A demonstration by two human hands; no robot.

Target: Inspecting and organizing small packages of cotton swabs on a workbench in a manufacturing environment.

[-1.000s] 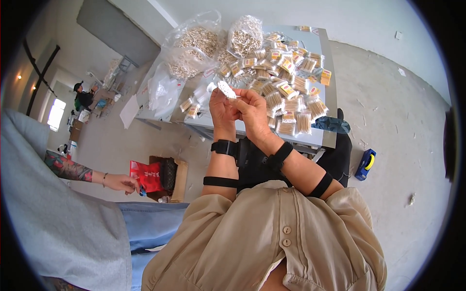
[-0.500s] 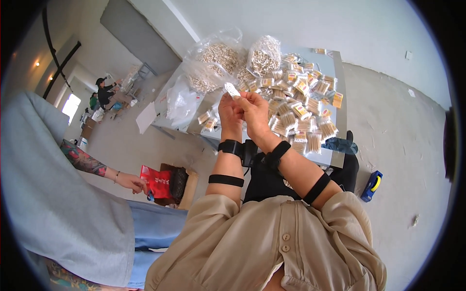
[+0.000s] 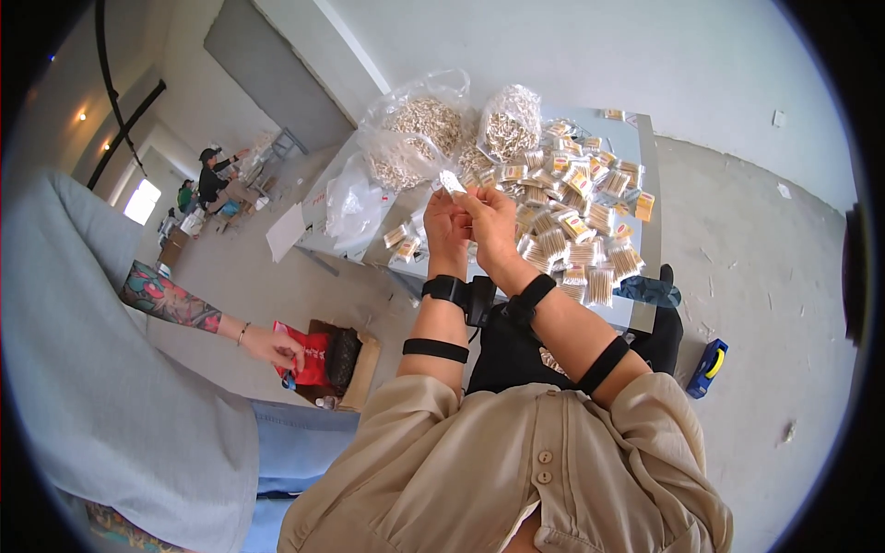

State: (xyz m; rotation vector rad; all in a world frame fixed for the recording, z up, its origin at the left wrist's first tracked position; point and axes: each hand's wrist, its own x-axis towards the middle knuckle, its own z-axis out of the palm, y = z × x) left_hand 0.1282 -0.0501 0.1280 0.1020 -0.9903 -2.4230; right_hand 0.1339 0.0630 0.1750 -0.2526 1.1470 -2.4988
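Above the near side of the table, both hands are raised close together. A bundle of white-tipped cotton swabs (image 3: pixel 452 182) sticks up from between my fingers. My left hand (image 3: pixel 447 224) is closed around its lower part, and the thumb and fingers of my right hand (image 3: pixel 491 219) pinch it from the other side. Whether a small bag wraps the bundle, I cannot tell. To the right of my hands lies a heap of cotton swab packs (image 3: pixel 573 226), clear with yellow labels. Behind them are large clear bags of loose cotton swabs (image 3: pixel 424 129), and another upright bag of swabs (image 3: pixel 512 123).
The grey table (image 3: pixel 645 157) stands near a wall. A crumpled clear plastic bag (image 3: pixel 353 203) lies at its left. Beside me, a person's tattooed arm (image 3: pixel 180 300) reaches toward a red bag (image 3: pixel 304 350) in a cardboard box (image 3: pixel 364 373). A blue tape dispenser (image 3: pixel 707 368) is on the floor.
The whole view has shifted slightly, so the table sits lower in the picture. My hands still hold the bundle in much the same pose. The neighbour's hand has moved slightly over the red bag.
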